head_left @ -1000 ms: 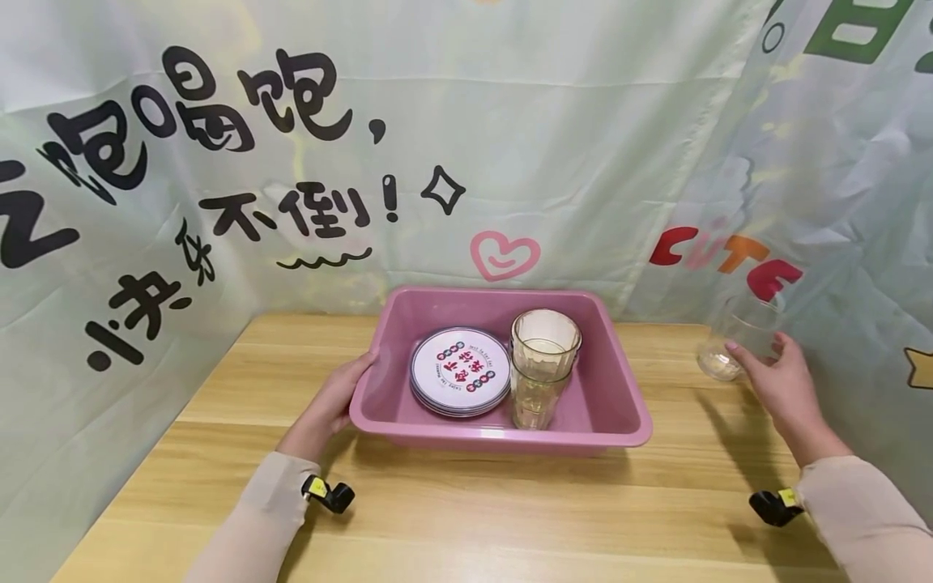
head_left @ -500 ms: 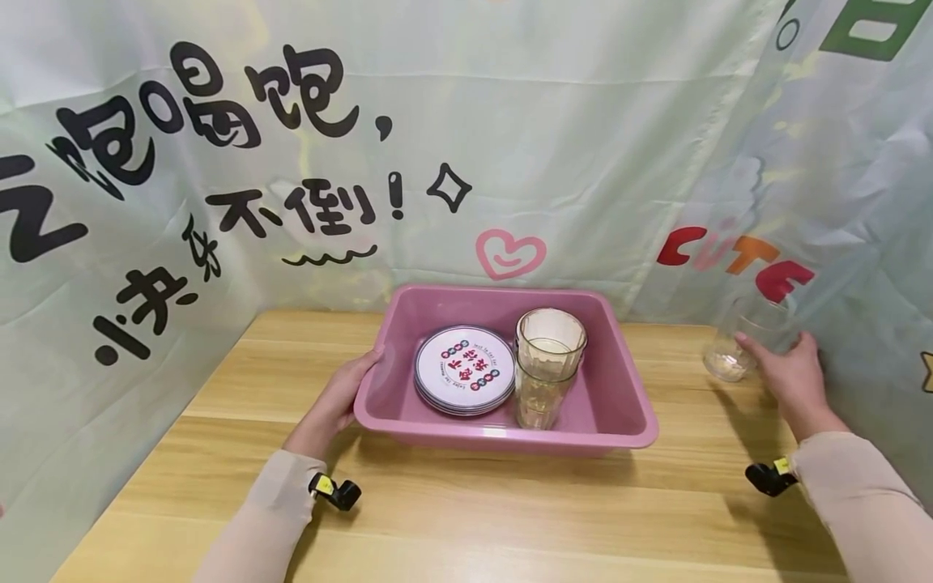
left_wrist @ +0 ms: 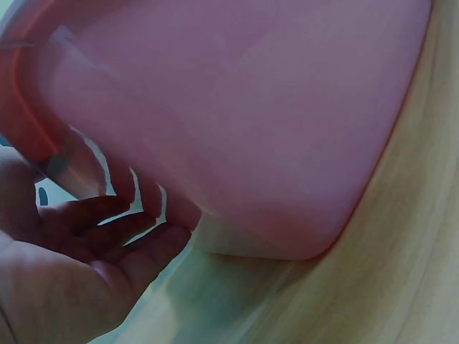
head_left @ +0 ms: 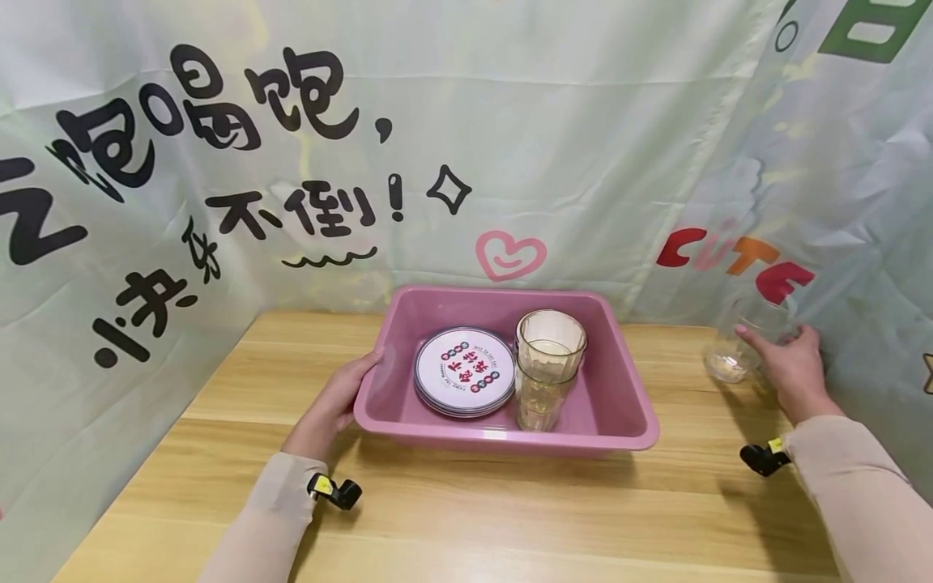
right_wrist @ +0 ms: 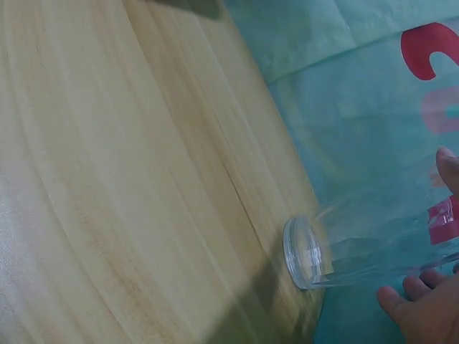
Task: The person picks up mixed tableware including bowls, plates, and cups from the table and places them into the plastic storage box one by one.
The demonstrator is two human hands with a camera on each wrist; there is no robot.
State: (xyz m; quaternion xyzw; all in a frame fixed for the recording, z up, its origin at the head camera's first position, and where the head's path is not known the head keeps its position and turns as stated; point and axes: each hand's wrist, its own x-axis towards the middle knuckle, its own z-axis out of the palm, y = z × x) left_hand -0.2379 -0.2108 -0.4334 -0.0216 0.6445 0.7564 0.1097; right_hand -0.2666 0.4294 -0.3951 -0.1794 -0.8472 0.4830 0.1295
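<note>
A pink plastic basin [head_left: 627,405] sits on the wooden table. Inside are a stack of white plates [head_left: 465,368] with red printing and, to their right, nested amber-tinted tumblers [head_left: 548,368]. My left hand [head_left: 337,402] grips the basin's left rim; the left wrist view shows its fingers [left_wrist: 143,251] under the rim against the outer wall. At the far right a clear glass [head_left: 729,360] stands upright on the table. My right hand [head_left: 790,368] holds it from the right, thumb on the near side. In the right wrist view the glass base [right_wrist: 301,252] is at the tabletop.
A printed cloth [head_left: 583,162] hangs as a wall behind the table and along both sides. The right hand is close to the right cloth. Bare wooden tabletop [head_left: 510,518] lies in front of the basin.
The head view has shifted slightly. My right forearm and wrist have risen a little, while the hand stays around the glass. The left hand keeps its place on the basin.
</note>
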